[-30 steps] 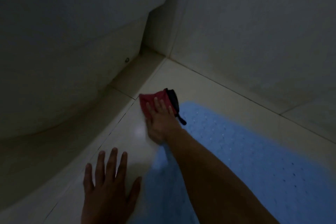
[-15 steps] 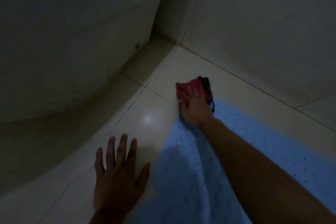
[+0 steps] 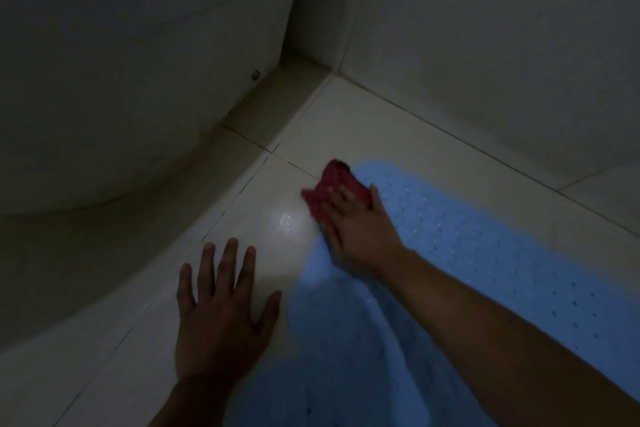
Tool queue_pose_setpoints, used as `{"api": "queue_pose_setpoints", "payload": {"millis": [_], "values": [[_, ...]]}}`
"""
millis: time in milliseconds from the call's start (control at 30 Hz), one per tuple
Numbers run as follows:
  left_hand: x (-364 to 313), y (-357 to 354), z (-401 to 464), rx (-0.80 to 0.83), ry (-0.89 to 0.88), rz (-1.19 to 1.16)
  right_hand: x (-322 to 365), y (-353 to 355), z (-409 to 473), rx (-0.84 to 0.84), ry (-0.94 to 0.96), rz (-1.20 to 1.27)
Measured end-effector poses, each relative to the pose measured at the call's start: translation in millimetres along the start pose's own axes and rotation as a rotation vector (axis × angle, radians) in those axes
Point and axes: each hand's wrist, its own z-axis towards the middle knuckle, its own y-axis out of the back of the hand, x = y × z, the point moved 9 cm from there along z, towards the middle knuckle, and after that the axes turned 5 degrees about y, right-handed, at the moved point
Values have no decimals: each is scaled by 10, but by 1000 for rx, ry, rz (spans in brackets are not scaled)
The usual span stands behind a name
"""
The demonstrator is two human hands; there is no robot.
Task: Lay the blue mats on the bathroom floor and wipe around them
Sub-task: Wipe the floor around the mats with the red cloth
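The light is dim. A blue mat (image 3: 485, 253) with rows of small holes lies flat on the pale tiled floor (image 3: 363, 121), running from the lower middle of the view out toward the right edge. Its rounded far end sits near the corner where two grey walls meet.

The right hand (image 3: 360, 229) reaches across the mat and presses a crumpled red cloth (image 3: 332, 187) down at the mat's far left corner. The cloth lies partly on the bare tile and partly against the mat's edge. The fingers (image 3: 343, 194) lie spread over the cloth with the thumb along its right side; this grip presses flat rather than closing round it, though motion blur makes the detail soft.

The left hand (image 3: 221, 308) rests palm down on the tile just left of the mat, its grip apart, fingers straight and splayed, holding nothing. A bright wet glint (image 3: 287, 222) shows on the tile between the two hands. A large curved white fixture (image 3: 121, 80) fills the upper left.
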Motion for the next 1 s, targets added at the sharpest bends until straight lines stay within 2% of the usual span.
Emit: {"api": "queue_pose_setpoints", "payload": {"millis": [167,300,367,433,533,600,700,867,1000], "values": [[-15,-5,-16,11,33,1,-564,83,679,-23,-217,138],[-23,5,-71,26,55,6,-516,-59,745,44,-313,156],[-35,97,-77,-19,109,-34,-446,-102,704,62,-305,179],[-336,200,12,-111,26,-103,-473,-99,708,56,-303,210],[-1237,234,194,-220,-294,-205,-545,-65,774,70,-297,263],[-1719,188,284,-238,-402,-196,-570,-67,794,74,-271,283],[-1912,-36,368,-166,-417,-103,-603,-34,752,14,-257,286],[-1882,-154,349,-193,-487,-39,-735,63,715,-33,-351,275],[-1855,-293,430,-66,-369,2,-1334,204,605,-29,-492,275]]}}
